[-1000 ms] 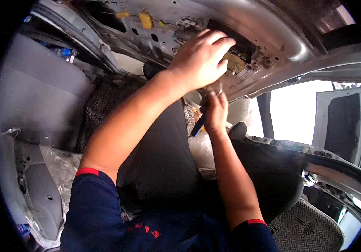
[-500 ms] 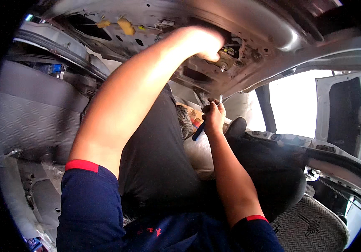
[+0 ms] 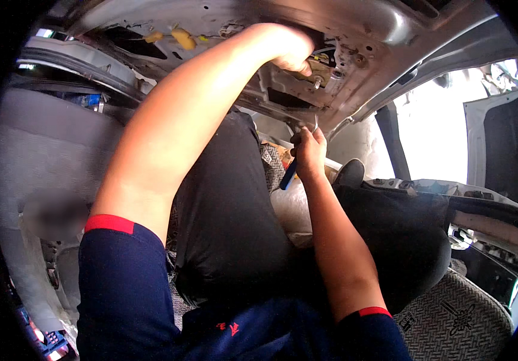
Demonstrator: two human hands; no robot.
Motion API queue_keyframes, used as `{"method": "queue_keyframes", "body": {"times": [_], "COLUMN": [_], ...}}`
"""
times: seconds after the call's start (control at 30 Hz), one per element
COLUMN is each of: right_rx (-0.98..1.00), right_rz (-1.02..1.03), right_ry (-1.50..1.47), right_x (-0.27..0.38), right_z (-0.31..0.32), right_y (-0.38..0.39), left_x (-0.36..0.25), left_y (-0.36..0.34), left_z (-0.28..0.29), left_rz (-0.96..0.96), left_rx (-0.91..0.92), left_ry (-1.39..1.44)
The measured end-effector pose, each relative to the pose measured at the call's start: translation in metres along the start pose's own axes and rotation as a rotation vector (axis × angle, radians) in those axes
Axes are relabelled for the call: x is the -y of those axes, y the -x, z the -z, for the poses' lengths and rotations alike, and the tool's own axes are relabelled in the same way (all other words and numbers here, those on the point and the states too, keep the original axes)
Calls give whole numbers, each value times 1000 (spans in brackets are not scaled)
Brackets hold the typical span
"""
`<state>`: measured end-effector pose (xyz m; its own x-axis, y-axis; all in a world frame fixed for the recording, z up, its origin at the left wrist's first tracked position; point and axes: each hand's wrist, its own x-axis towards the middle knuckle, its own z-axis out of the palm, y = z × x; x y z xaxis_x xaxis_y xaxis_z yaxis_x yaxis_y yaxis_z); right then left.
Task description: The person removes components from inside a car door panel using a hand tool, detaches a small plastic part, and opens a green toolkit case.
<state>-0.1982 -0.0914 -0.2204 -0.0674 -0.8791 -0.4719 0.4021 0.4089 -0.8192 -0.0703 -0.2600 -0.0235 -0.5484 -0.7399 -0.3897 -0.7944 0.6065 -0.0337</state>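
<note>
My left hand point(image 3: 289, 48) reaches up to the bare metal panel point(image 3: 373, 72) at the top of the view, at a dark opening beside a brass-coloured latch plate point(image 3: 325, 75) with a short metal post. Its fingers are mostly hidden and slightly blurred, so whatever they grip does not show. Below that, my right hand point(image 3: 312, 150) is closed round a tool with a blue handle point(image 3: 287, 177) and a thin metal end pointing up toward the panel, a little below the post. Yellow pieces point(image 3: 183, 38) are on the panel to the left.
A grey seat back point(image 3: 48, 138) is on the left. My dark-trousered legs point(image 3: 223, 222) are bent beneath my arms, with a pale plastic-covered bundle point(image 3: 292, 213) between them. A patterned seat point(image 3: 457, 313) lies lower right. A bright opening with a grey door point(image 3: 499, 138) is on the right.
My left hand has moved upward and deeper against the panel opening. My right hand, still on the tool, dropped slightly and has risen again. The view has shifted a little.
</note>
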Motion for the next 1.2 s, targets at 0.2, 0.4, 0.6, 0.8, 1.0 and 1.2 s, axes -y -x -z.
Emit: {"method": "queue_keyframes", "body": {"times": [0.2, 0.4, 0.6, 0.8, 1.0, 1.2], "right_rx": [17, 25, 11, 76, 80, 388], "right_rz": [-20, -22, -26, -37, -95, -371], "right_ry": [-24, -33, -56, -58, -105, -225], "right_x": [5, 9, 16, 14, 24, 59], "right_z": [-8, -9, -12, -14, -25, -33], "right_y": [0, 2, -3, -3, 2, 11], "left_x": [18, 6, 5, -1, 2, 3], "left_y": [-13, -17, -9, 20, 51, 47], "left_z": [-10, -3, 6, 10, -9, -38], "left_rz": [-89, -23, -41, -32, 8, -147], "left_rx": [-52, 13, -55, -140, -376, -865], "left_ry": [26, -50, -14, 12, 192, 296]}}
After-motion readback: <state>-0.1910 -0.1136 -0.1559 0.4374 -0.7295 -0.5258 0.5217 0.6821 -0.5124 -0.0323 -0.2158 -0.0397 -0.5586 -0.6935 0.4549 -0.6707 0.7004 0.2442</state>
